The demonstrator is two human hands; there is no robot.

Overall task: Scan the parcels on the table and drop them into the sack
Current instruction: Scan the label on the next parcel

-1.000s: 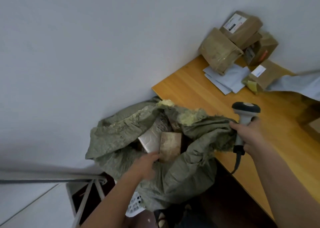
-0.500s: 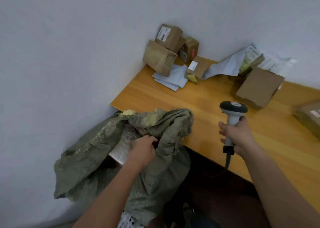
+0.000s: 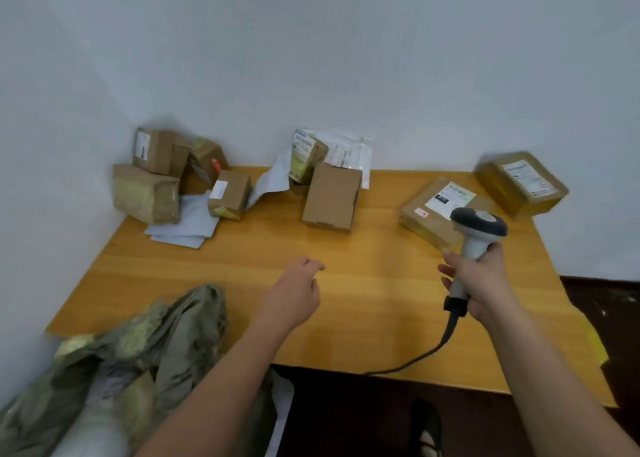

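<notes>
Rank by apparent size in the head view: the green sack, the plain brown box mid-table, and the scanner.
1. green sack, clearly largest, though nearest the camera.
2. plain brown box.
3. scanner, gripped by the right hand; it is nearer than the box, so this order is unsure.

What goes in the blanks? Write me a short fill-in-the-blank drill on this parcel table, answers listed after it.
1. The right hand grips the handle of a ____.
2. The left hand hovers over the wooden table holding ____.
3. The green sack slumps at the table's near-____ corner.
4. The plain brown box near the table's middle shows no ____ on its top face.

Answers: scanner; nothing; left; label
</notes>
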